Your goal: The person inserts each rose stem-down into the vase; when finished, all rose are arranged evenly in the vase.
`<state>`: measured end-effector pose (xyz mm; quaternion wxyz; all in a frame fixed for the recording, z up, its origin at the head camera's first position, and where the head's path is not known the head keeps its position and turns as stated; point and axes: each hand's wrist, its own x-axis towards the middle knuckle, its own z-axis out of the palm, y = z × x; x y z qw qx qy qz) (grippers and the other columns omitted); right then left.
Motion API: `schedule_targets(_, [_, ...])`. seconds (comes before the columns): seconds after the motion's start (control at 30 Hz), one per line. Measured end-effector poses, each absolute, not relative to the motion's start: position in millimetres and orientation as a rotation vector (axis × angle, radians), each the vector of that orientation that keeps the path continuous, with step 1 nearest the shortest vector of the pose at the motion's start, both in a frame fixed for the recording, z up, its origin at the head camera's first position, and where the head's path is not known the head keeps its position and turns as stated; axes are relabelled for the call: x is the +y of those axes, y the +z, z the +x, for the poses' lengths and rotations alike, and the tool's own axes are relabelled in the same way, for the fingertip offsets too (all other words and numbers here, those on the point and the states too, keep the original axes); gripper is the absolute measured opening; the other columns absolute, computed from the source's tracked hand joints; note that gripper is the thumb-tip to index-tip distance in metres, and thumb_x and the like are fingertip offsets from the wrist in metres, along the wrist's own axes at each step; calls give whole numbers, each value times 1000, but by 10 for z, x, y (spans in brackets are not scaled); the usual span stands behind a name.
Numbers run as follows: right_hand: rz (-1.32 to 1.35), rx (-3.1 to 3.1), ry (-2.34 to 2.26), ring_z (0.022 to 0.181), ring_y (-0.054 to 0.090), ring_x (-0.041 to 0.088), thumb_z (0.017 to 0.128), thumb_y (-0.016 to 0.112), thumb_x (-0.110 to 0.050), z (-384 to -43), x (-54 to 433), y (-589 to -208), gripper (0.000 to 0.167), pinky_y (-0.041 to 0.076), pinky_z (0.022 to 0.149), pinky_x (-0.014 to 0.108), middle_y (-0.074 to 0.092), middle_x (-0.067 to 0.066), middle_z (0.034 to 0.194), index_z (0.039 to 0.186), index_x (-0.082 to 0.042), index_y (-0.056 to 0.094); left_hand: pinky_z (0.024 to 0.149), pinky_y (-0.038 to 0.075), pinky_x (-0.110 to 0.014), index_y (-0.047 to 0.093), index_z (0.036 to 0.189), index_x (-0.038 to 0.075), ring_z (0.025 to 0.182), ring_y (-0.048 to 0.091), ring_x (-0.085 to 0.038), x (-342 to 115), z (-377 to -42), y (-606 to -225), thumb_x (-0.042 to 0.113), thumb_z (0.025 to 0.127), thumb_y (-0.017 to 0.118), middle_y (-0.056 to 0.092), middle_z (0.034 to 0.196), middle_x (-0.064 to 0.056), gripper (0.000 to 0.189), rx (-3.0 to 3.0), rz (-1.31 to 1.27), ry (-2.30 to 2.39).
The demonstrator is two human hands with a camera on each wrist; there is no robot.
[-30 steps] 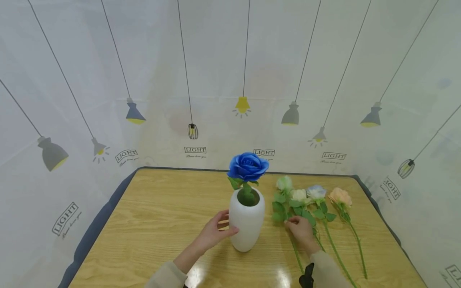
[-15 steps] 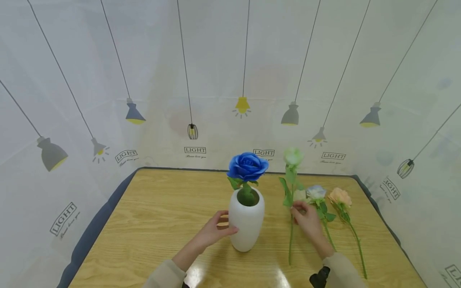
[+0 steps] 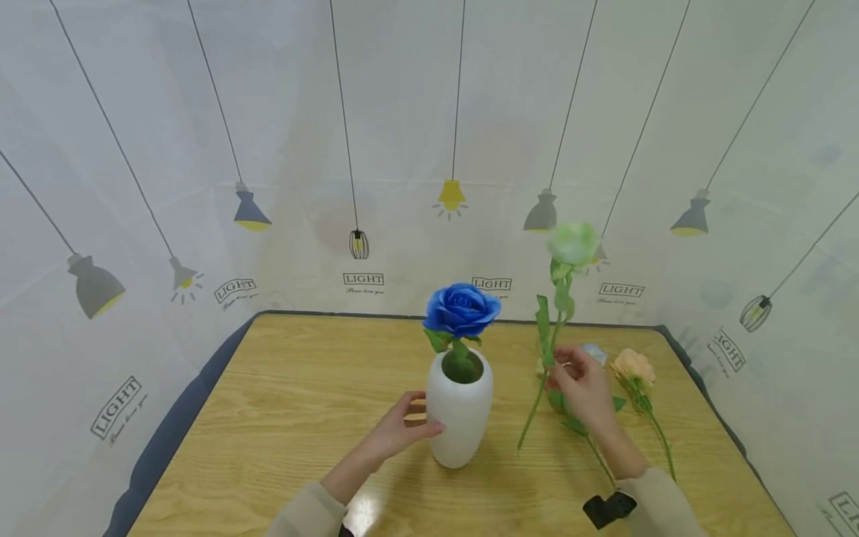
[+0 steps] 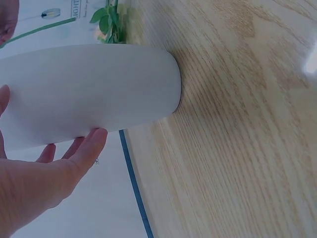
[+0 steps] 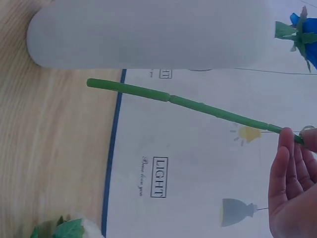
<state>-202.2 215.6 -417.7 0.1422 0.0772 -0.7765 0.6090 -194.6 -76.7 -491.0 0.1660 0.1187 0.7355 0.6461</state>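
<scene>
A pale backdrop (image 3: 295, 134), printed with hanging lamps (image 3: 452, 192) and LIGHT labels (image 3: 364, 280), rises beyond the far, left and right edges of the wood-grained bench (image 3: 309, 380); glare (image 3: 362, 513) shines near its front edge.

Behind the far edge of the wood-grained table (image 3: 288, 388), I see a pale backdrop (image 3: 396, 112) with printed lamps (image 3: 452, 192). Dark blue trim (image 3: 154, 447) follows the surface's left edge.
</scene>
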Motion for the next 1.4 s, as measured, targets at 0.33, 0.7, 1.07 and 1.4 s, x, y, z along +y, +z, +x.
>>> schedule_targets(0.33, [243, -2094, 1763, 58, 56, 10, 86, 51, 6, -1925, 2065, -3743, 12, 49, 54, 22, 58, 0, 77, 97, 6, 54, 85, 39, -50, 32, 128, 0, 109, 42, -41, -771, -1848, -4667, 22, 80, 67, 39, 123, -24, 63, 2057, 340, 1844])
schedule_targets(0.7, [371, -1811, 1966, 56, 56, 13, 87, 55, -5, -1862, 1949, -3415, 6, 48, 56, 21, 59, 5, 74, 92, -2, 57, 84, 39, -50, 33, 127, -2, 110, 41, -43, -773, -1827, -4600, 21, 80, 66, 39, 123, -26, 62, 2063, 343, 1834])
schedule_targets(1.07, [272, -1453, 2171, 57, 56, 16, 86, 56, -5, -1962, 1844, -3356, 11, 46, 53, 23, 59, 9, 77, 95, 1, 55, 84, 40, -48, 32, 130, 3, 110, 42, -39, -776, -1943, -4864, 25, 79, 67, 39, 125, -21, 65, 2070, 337, 1827])
schedule_targets(1.4, [326, -1695, 1866, 58, 57, 12, 83, 58, 0, -2000, 1765, -3438, 15, 44, 50, 20, 60, 6, 78, 97, 5, 56, 85, 39, -50, 33, 128, -1, 110, 41, -42, -773, -1852, -4676, 20, 80, 67, 39, 123, -25, 62, 2053, 330, 1842])
